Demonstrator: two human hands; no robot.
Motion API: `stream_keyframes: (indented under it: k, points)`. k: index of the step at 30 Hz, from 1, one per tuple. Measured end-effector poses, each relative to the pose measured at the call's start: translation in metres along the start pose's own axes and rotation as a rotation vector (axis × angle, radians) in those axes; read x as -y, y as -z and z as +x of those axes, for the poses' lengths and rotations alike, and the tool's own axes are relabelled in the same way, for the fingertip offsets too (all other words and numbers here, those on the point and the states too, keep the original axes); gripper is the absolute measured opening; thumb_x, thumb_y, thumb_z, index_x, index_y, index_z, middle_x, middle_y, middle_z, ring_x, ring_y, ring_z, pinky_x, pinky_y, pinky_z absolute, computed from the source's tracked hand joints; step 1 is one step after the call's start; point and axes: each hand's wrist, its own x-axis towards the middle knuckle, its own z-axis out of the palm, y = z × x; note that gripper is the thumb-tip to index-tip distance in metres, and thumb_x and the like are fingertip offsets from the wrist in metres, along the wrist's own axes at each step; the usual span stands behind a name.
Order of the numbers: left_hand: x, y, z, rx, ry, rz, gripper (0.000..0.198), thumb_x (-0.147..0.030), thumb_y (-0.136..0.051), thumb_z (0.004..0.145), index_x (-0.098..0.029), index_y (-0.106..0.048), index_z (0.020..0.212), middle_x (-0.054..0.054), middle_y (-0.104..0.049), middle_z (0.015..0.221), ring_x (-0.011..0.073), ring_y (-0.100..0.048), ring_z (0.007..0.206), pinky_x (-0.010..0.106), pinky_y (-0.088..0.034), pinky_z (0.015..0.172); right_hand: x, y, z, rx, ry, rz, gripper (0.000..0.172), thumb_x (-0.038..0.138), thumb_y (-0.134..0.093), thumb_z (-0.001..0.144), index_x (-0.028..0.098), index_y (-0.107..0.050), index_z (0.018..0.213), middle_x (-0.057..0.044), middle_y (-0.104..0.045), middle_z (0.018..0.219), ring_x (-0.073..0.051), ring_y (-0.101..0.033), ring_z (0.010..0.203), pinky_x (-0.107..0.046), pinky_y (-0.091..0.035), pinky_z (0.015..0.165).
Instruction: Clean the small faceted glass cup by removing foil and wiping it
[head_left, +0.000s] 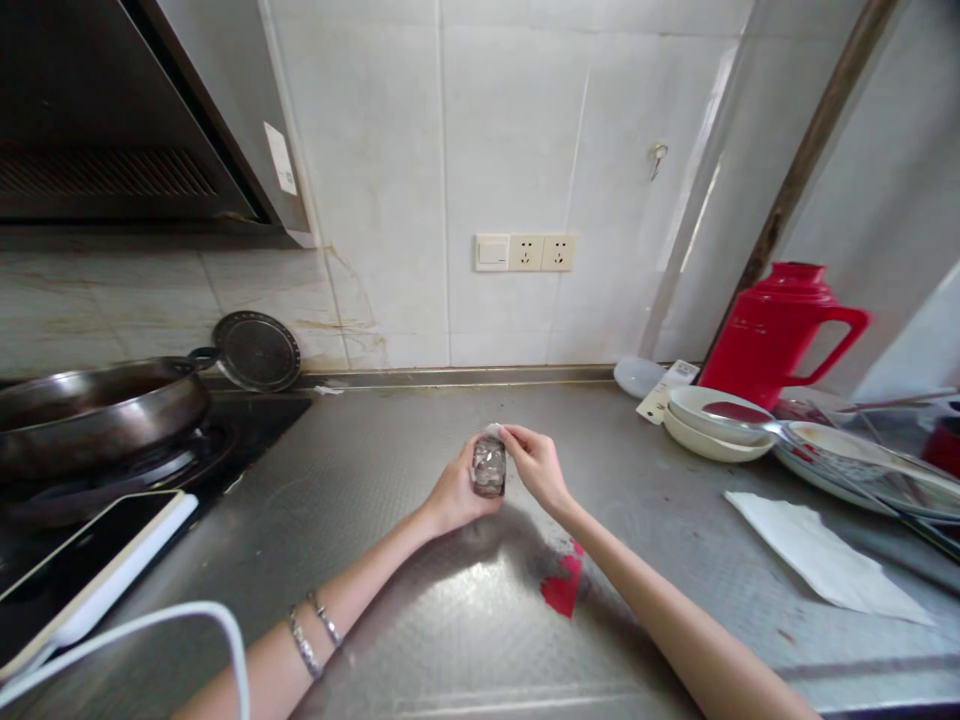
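A small clear glass jar [489, 468] is held above the metal counter, in the middle of the view. My left hand [456, 492] is wrapped round its left side and underside, fingers closed. At the top of the jar, the fingers of my right hand [534, 462] pinch a small white piece [493, 430] that looks like tissue or soft paper. How far it goes into the jar cannot be made out. Torn red scraps [562, 588] lie on the counter below my right forearm.
A pan [97, 415] sits on the stove at left, with a phone [90, 570] and white cable [187, 608] nearer. At right are a red thermos [772, 335], stacked bowls [712, 445], plates with utensils and a white paper sheet [825, 555]. Sockets [541, 253] are on the wall.
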Motion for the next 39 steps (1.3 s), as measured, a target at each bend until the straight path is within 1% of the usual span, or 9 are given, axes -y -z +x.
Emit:
stream_keyframes:
  k: [4, 7, 10, 13, 18, 23, 28, 34, 39]
  points:
    - [0.002, 0.001, 0.001, -0.002, -0.050, 0.000, 0.082, -0.012, -0.070, 0.056, -0.022, -0.037, 0.130, 0.005, -0.062, 0.114, 0.0210, -0.061, 0.096, 0.032, -0.048, 0.082, 0.011, 0.002, -0.007, -0.013, 0.194, -0.117, 0.023, 0.030, -0.052, 0.089, 0.022, -0.073, 0.088, -0.002, -0.075, 0.081, -0.021, -0.070, 0.073, -0.035, -0.055, 0.078]
    - [0.004, 0.001, 0.003, -0.019, -0.069, -0.011, 0.072, -0.011, -0.067, 0.059, -0.021, -0.040, 0.125, 0.005, -0.064, 0.110, 0.0192, -0.063, 0.091, 0.030, -0.049, 0.077, 0.017, 0.000, -0.011, 0.017, 0.415, -0.136, 0.023, 0.020, -0.050, 0.089, 0.024, -0.072, 0.096, -0.001, -0.075, 0.090, -0.020, -0.072, 0.079, -0.046, -0.045, 0.101]
    - [0.007, 0.000, 0.003, -0.022, -0.038, -0.008, 0.064, -0.012, -0.066, 0.062, -0.021, -0.041, 0.121, 0.003, -0.066, 0.100, 0.0172, -0.064, 0.081, 0.027, -0.049, 0.069, 0.018, -0.002, -0.013, 0.058, 0.549, -0.150, 0.029, 0.013, -0.047, 0.089, 0.025, -0.068, 0.106, -0.002, -0.073, 0.102, -0.019, -0.071, 0.090, -0.051, -0.038, 0.108]
    - [0.009, -0.001, 0.003, -0.036, -0.056, -0.009, 0.066, -0.012, -0.067, 0.061, -0.021, -0.041, 0.121, 0.005, -0.064, 0.108, 0.0191, -0.064, 0.090, 0.029, -0.049, 0.075, 0.014, -0.003, -0.012, 0.049, 0.530, -0.155, 0.030, 0.014, -0.047, 0.090, 0.025, -0.068, 0.107, -0.002, -0.073, 0.102, -0.019, -0.071, 0.089, -0.052, -0.037, 0.109]
    - [0.013, -0.003, 0.001, -0.058, -0.052, 0.118, 0.082, -0.010, -0.069, 0.057, -0.022, -0.034, 0.131, 0.009, -0.058, 0.123, 0.0248, -0.059, 0.108, 0.038, -0.048, 0.091, 0.005, -0.003, -0.007, 0.003, 0.330, -0.100, 0.023, 0.025, -0.050, 0.090, 0.023, -0.073, 0.096, 0.003, -0.075, 0.086, -0.015, -0.069, 0.064, -0.050, -0.039, 0.109]
    - [0.016, -0.002, 0.000, -0.026, -0.064, 0.226, 0.090, -0.011, -0.070, 0.056, -0.024, -0.029, 0.135, 0.010, -0.052, 0.131, 0.0273, -0.055, 0.115, 0.042, -0.046, 0.095, 0.003, -0.005, -0.006, -0.044, 0.192, -0.064, 0.026, 0.031, -0.051, 0.089, 0.021, -0.074, 0.084, 0.003, -0.073, 0.070, -0.019, -0.070, 0.070, -0.049, -0.043, 0.104]
    - [0.013, -0.003, -0.002, -0.010, -0.080, 0.175, 0.087, -0.008, -0.067, 0.057, -0.025, -0.031, 0.134, 0.009, -0.054, 0.127, 0.0249, -0.058, 0.109, 0.039, -0.048, 0.091, 0.007, -0.004, -0.010, -0.022, 0.360, -0.119, 0.025, 0.021, -0.049, 0.090, 0.024, -0.073, 0.095, 0.003, -0.074, 0.084, -0.018, -0.071, 0.075, -0.047, -0.041, 0.108]
    - [0.006, -0.010, -0.002, -0.105, -0.045, 0.052, 0.079, -0.013, -0.070, 0.058, -0.023, -0.035, 0.128, 0.007, -0.062, 0.113, 0.0226, -0.063, 0.096, 0.035, -0.051, 0.082, 0.016, -0.002, -0.013, 0.002, 0.501, -0.147, 0.030, 0.016, -0.044, 0.091, 0.026, -0.067, 0.108, 0.000, -0.074, 0.096, -0.017, -0.070, 0.089, -0.046, -0.045, 0.105]
    - [-0.001, -0.012, -0.003, -0.170, -0.065, -0.042, 0.074, -0.014, -0.070, 0.059, -0.022, -0.036, 0.124, 0.006, -0.061, 0.114, 0.0204, -0.063, 0.095, 0.032, -0.051, 0.079, 0.025, 0.001, -0.015, 0.090, 0.628, -0.158, 0.032, 0.013, -0.044, 0.091, 0.024, -0.064, 0.112, -0.004, -0.071, 0.108, -0.019, -0.066, 0.103, -0.048, -0.043, 0.106]
